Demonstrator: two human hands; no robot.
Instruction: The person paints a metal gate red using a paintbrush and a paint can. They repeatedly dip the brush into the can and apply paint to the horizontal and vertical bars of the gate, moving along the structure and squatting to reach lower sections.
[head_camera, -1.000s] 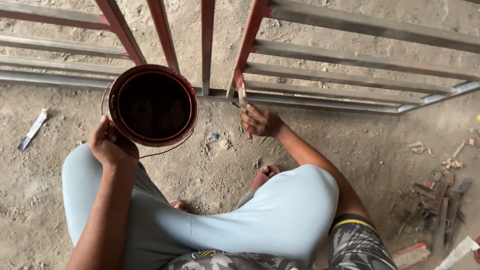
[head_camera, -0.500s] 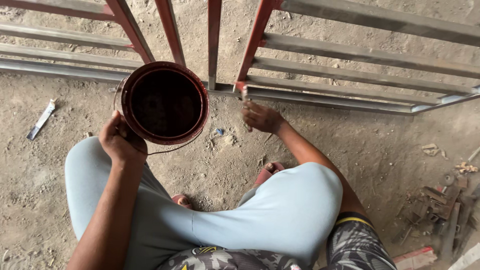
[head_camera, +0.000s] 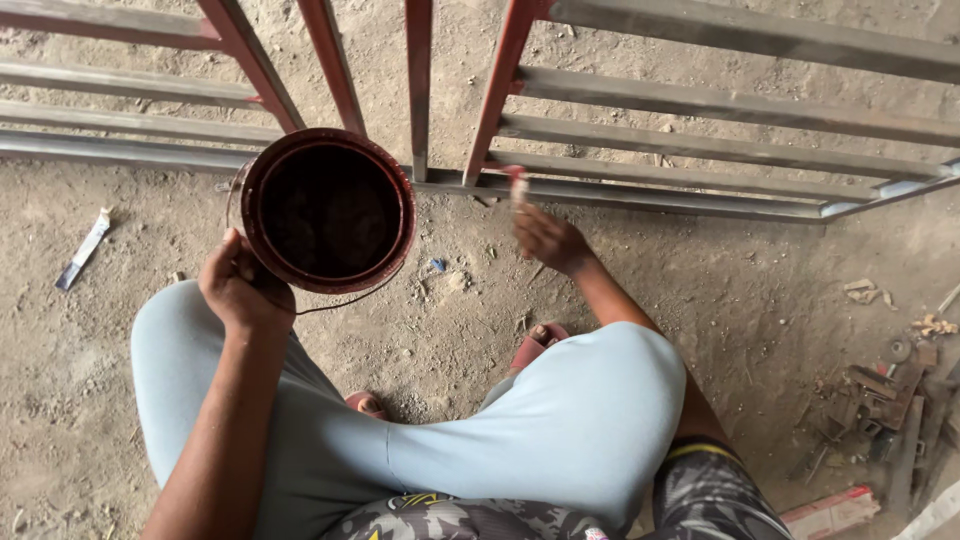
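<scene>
The left hand (head_camera: 243, 290) grips the near rim of a paint can (head_camera: 328, 210), fingers wrapped, holding it level and close beside the gate (head_camera: 420, 90). The right hand (head_camera: 548, 238) pinches a brush (head_camera: 518, 186), its tip by the gate's bottom rail, just right of the can for easy dipping.

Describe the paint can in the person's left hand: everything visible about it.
The paint can is a round, open-topped container with no lid, seen from almost straight above. Its rim and inner wall are coated in dark red-brown paint, and the inside looks dark, so the fill level cannot be told. A thin wire handle hangs loose below it. The left hand grips its near-left edge, holding it off the sandy ground, close in front of the metal frame with its partly red-painted bars.
</scene>
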